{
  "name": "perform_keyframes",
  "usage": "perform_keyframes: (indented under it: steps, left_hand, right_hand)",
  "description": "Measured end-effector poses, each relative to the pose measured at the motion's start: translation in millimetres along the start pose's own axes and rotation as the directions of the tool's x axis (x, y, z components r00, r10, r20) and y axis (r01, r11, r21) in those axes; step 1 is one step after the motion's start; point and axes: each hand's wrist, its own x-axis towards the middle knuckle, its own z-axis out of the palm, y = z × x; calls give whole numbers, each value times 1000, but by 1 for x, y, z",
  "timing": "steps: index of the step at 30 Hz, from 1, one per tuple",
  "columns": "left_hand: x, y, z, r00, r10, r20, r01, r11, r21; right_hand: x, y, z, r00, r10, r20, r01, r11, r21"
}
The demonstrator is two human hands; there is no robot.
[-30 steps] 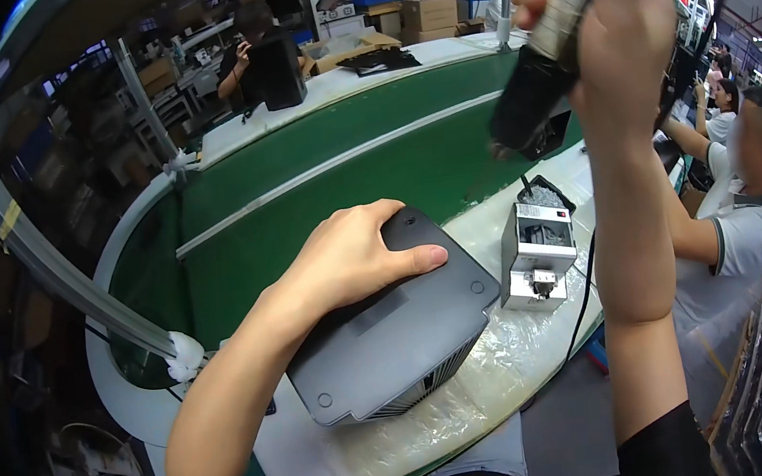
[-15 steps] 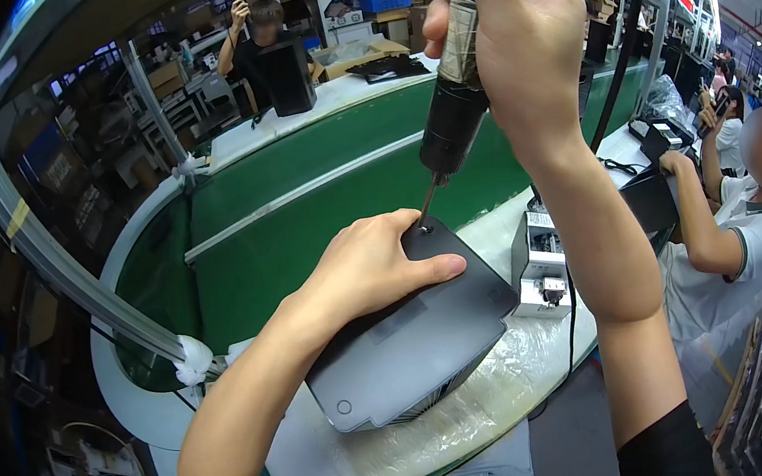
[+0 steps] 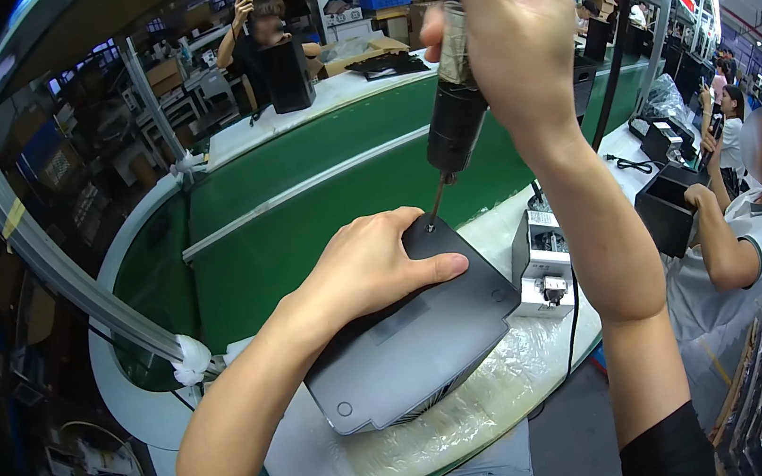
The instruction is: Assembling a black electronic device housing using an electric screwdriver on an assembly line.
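Note:
A dark grey-black box-shaped housing (image 3: 413, 343) lies in front of me, its flat face up. My left hand (image 3: 375, 262) grips its far end, thumb on the top face and fingers reaching over the far edge. My right hand (image 3: 517, 31) is wrapped round a black electric screwdriver (image 3: 458, 129), held tilted above the box. The thin bit reaches down to a screw (image 3: 430, 228) at the box's far corner, just beyond my left thumb. I cannot tell how deep the screw sits.
Clear plastic film (image 3: 443, 435) covers the worktop under the box. A white metal part (image 3: 541, 266) with a socket stands to the right. Beyond runs a green conveyor belt (image 3: 301, 210). A co-worker (image 3: 734, 242) handles a black box at right; another person (image 3: 272, 47) stands across the belt.
The screwdriver has shifted slightly right, its bit still at the corner screw. My left hand and the box have barely moved. The co-worker's black box at right has turned, showing its opening.

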Motion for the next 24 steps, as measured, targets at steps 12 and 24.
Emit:
perform_keyframes:
  steps: [12,24]
  left_hand:
    - [-2,4,0,1000,8,21,-9,999,47]
    - [-22,-29,-26,995,98,-3,-98,989,-107]
  right_hand:
    - [-6,9,13,996,68,63,-69,997,23]
    - [-7,-18,-63,952,-264,-157,210,932,-296]
